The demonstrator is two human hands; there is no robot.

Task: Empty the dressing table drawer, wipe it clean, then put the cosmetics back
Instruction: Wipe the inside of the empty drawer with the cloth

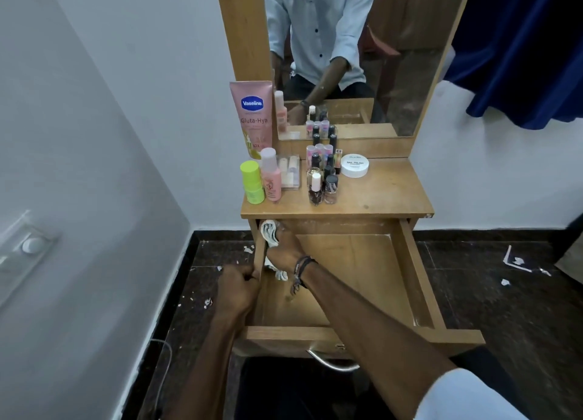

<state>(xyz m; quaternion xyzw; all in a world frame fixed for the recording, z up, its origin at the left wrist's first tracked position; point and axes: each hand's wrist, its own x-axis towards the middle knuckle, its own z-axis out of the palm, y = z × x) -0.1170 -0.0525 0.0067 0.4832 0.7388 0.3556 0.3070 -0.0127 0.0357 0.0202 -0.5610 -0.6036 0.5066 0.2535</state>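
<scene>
Both hands are busy at the drawer: the left hand curls tight over its left wall, the right hand clutches a cloth pressed into the back left corner. Shoved hard, the pulled-out drawer could jolt the desk and topple the cosmetics crowding its back left corner. Nothing but the cloth lies inside the drawer.
</scene>
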